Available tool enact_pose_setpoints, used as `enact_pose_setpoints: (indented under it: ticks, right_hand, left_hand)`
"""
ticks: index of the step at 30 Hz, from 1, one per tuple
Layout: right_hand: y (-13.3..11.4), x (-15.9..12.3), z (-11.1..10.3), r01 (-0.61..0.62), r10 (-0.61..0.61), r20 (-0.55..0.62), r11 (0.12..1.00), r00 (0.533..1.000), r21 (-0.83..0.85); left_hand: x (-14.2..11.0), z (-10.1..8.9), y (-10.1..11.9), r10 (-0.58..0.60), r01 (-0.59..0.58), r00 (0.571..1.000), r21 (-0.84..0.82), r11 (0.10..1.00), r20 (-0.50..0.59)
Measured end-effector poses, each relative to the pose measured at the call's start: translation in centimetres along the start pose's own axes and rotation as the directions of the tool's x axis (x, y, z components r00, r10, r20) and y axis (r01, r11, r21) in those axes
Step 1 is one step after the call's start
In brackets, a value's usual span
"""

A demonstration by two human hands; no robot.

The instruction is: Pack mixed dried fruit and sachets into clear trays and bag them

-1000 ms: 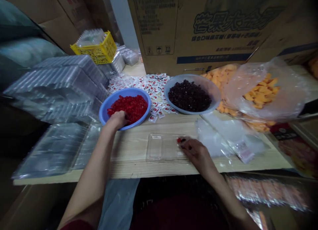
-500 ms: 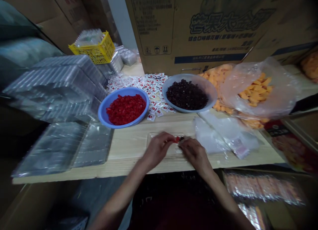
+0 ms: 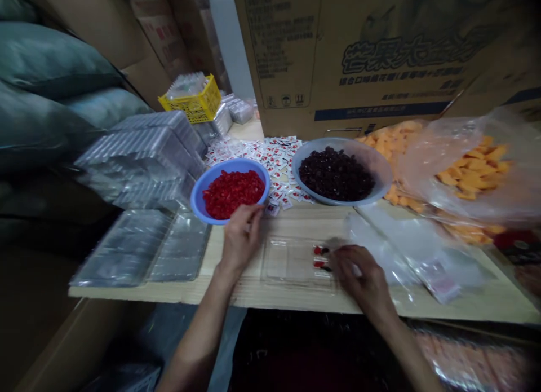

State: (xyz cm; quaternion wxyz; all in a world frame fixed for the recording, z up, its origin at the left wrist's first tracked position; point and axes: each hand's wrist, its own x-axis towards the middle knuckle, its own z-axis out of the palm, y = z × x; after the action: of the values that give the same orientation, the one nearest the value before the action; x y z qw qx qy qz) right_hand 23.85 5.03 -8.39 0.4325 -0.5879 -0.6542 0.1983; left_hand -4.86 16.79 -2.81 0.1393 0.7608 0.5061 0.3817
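Fingers of the left hand (image 3: 239,239) are bunching near the blue bowl (image 3: 198,201); those of the right hand (image 3: 364,276), blurred, are curling at the right end of the clear tray (image 3: 284,263). Cannot tell either grasp. Tray is resting on the table (image 3: 313,221), holding red pieces (image 3: 317,250) and dark pieces (image 3: 325,250).

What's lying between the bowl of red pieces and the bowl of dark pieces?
Small white packets with red marks lie scattered between the blue bowl and the paler bowl, in the head view.

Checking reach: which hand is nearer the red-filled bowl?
Left. Left hand is by the red-filled bowl, at its front right; right hand is farther right, at the clear tray.
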Motion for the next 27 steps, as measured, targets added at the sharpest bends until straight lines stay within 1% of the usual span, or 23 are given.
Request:
enact_pose_setpoints:
  ticks: [1, 2, 3, 4, 5, 7, 8, 10, 12, 14, 17, 19, 21, 24, 27]
  right_hand:
    - [0.1, 0.7, -0.4, 0.015, -0.015, -0.029, 1.0, 0.999, -0.01]
    - [0.2, 1.7, -0.8, 0.03, -0.031, -0.056, 0.999, 0.998, -0.021]
    - [0.2, 2.7, -1.1, 0.045, -0.047, -0.089, 0.999, 0.995, -0.028]
    - [0.2, 3.9, -1.4, 0.057, -0.061, -0.121, 0.998, 0.991, -0.033]
    - [0.2, 5.1, -1.7, 0.068, -0.073, -0.151, 0.997, 0.986, -0.038]
    - [0.2, 7.5, -2.3, 0.074, -0.083, -0.207, 0.996, 0.975, -0.051]
    - [0.2, 8.4, -2.6, 0.067, -0.078, -0.23, 0.996, 0.97, -0.054]
    - [0.4, 9.6, -3.3, 0.041, -0.053, -0.266, 0.998, 0.963, -0.05]
    - [0.5, 9.7, -3.9, 0.003, -0.012, -0.289, 0.999, 0.957, -0.032]
    - [0.5, 8.8, -4.2, -0.048, 0.043, -0.28, 0.999, 0.959, -0.01]
    - [0.4, 6.8, -3.9, -0.108, 0.11, -0.22, 0.994, 0.969, 0.022]
    - [-0.1, 5.6, -3.2, -0.121, 0.13, -0.169, 0.991, 0.977, 0.06]
    - [-0.8, 4.8, -2.3, -0.115, 0.128, -0.115, 0.986, 0.985, 0.117]
    - [-2.3, 4.3, -0.9, -0.09, 0.097, -0.024, 0.977, 0.995, 0.194]
    - [-3.6, 4.2, 0.1, -0.111, 0.102, 0.047, 0.964, 0.994, 0.243]
  left_hand:
    - [1.2, -1.5, -1.4, -0.046, 0.05, 0.998, 0.081, 0.995, -0.042]
    - [2.4, -2.8, -2.9, -0.104, 0.108, 0.994, 0.18, 0.978, -0.028]
    - [3.7, -3.7, -4.6, -0.176, 0.158, 0.984, 0.29, 0.944, 0.039]
    - [4.9, -4.3, -6.3, -0.281, 0.203, 0.948, 0.398, 0.895, 0.149]
    - [6.0, -4.5, -7.9, -0.379, 0.232, 0.893, 0.473, 0.85, 0.243]
    - [7.9, -4.0, -10.6, -0.466, 0.247, 0.818, 0.525, 0.814, 0.338]
    - [8.5, -3.4, -11.6, -0.474, 0.25, 0.805, 0.519, 0.817, 0.358]
    - [9.2, -2.5, -12.8, -0.46, 0.252, 0.804, 0.483, 0.838, 0.377]
    - [9.1, -2.2, -13.1, -0.438, 0.258, 0.807, 0.431, 0.865, 0.396]
    - [8.7, -2.5, -12.9, -0.406, 0.271, 0.826, 0.356, 0.894, 0.391]
    - [7.9, -3.3, -12.4, -0.37, 0.312, 0.87, 0.217, 0.925, 0.326]
    - [7.6, -3.6, -12.0, -0.371, 0.351, 0.89, 0.121, 0.928, 0.266]
    - [7.4, -3.6, -11.9, -0.387, 0.392, 0.897, 0.023, 0.92, 0.214]
    - [7.5, -3.5, -12.0, -0.416, 0.438, 0.893, -0.118, 0.891, 0.171]
    - [7.7, -3.8, -11.5, -0.438, 0.456, 0.89, -0.213, 0.864, 0.128]
